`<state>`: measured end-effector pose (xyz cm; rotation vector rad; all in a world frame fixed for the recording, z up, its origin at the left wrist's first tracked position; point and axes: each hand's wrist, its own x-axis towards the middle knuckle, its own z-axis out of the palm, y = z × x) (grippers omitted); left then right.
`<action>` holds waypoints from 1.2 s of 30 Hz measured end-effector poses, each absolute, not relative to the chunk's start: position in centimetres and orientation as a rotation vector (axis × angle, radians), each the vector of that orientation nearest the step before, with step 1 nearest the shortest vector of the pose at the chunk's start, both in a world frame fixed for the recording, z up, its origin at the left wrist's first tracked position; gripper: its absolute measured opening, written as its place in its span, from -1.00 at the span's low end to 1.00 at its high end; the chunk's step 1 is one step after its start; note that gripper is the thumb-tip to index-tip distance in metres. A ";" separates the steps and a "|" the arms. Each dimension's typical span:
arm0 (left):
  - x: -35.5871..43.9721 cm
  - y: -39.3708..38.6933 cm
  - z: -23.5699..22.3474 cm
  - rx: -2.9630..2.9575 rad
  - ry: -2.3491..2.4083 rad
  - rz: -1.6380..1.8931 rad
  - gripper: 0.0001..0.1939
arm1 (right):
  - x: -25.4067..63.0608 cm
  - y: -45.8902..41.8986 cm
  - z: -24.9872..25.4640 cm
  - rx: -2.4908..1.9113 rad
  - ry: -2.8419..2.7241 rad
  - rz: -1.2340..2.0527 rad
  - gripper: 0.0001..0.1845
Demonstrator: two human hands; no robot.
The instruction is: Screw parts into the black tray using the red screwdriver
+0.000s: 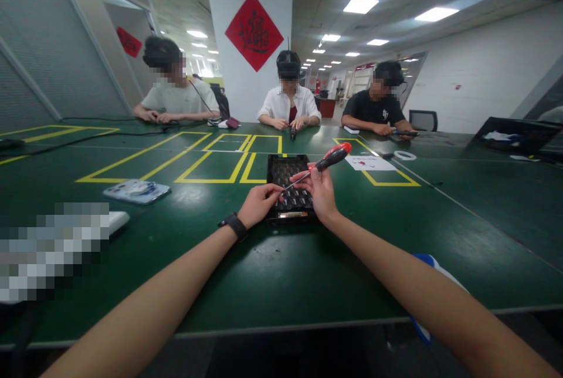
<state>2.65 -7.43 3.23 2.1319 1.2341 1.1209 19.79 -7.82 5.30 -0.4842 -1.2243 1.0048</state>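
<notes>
A black and red screwdriver point(334, 157) slants above an open black bit case point(273, 162), its handle up to the right and its thin shaft down to the left. My right hand point(324, 195) is closed around it where handle and shaft meet. The fingers of my left hand point(260, 203), with a black band at the wrist, pinch together at the shaft's tip; any small piece there is hidden. Rows of small metal bits fill the case below both hands. A shiny metal-coloured piece point(293, 214) lies along the case's near edge.
On the green table point(211, 284) a phone point(137, 191) lies to the left, near a blurred-out white object point(118, 220). A printed white sheet point(370, 163) and a white ring point(404, 155) are at right. Yellow tape outlines mark the tabletop. Three people sit across it.
</notes>
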 end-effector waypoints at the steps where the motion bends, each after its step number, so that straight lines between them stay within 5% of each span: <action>1: 2.7 -7.5 3.2 2.133 1.236 1.120 -0.73 | 19.8 -7.8 5.3 -0.484 -1.229 1.002 -0.74; 36: 2.4 -7.6 3.5 2.257 1.141 0.957 -0.61 | 20.2 -9.2 4.4 -0.504 -1.945 0.613 -0.71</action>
